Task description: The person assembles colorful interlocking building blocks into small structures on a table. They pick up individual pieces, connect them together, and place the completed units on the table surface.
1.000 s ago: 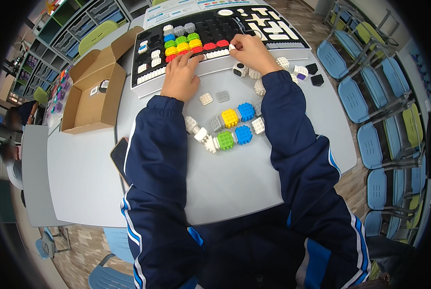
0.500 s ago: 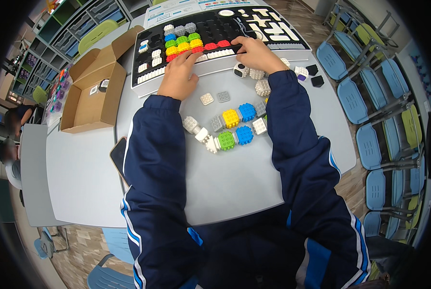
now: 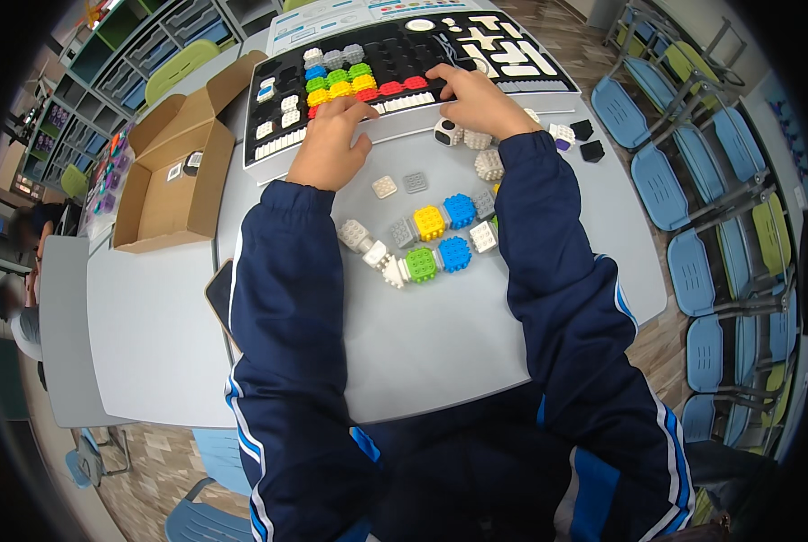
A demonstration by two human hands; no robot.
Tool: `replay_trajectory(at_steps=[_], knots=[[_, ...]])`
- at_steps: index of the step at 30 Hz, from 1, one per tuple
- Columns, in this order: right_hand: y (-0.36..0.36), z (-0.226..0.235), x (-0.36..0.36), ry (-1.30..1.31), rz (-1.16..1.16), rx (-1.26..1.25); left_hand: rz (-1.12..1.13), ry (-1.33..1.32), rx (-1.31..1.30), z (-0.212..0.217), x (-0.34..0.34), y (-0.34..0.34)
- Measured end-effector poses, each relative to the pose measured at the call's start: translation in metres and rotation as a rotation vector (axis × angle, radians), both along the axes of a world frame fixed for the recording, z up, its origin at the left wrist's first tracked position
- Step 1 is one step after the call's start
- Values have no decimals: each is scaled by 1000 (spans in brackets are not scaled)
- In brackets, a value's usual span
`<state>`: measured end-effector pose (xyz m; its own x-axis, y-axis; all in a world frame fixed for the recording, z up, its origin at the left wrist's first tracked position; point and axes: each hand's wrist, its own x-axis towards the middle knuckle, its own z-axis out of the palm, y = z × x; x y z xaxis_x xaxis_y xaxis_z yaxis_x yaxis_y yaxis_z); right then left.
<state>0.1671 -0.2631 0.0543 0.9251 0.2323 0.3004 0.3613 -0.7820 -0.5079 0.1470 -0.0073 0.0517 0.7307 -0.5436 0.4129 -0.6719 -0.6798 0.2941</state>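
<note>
My left hand [image 3: 330,144] rests at the front edge of a white box with a black sorting tray [image 3: 395,127], its fingers stretched over the red building blocks [image 3: 391,88] and its thumb apart. At the same edge, further right, my right hand [image 3: 478,101] has its index finger stretched onto the tray beside the red row; its other fingers are partly hidden. I see nothing held in either hand. Yellow blocks [image 3: 340,89], green blocks [image 3: 359,70] and grey blocks [image 3: 353,51] sit in the tray behind my left hand.
Between my forearms lie joined studded blocks, including a green block [image 3: 421,265] and a yellow block [image 3: 429,222]. A beige square plate [image 3: 384,186] and a grey square plate [image 3: 413,182] lie nearer the box. An open cardboard box [image 3: 173,181] stands left, a phone [image 3: 220,303] beside my left sleeve.
My left hand has shifted very slightly left and down, with its fingers still at the tray's front edge. The right hand stays almost in place. The whole view has drifted a little.
</note>
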Motion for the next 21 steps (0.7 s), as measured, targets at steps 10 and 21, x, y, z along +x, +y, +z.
replay_trajectory(at_steps=[10,21], knots=[[17,64,-48,106,209,107,-55,472,91,30,-24,-3],[30,12,-36,279,341,-272,15,584,214,-2,-16,-11]])
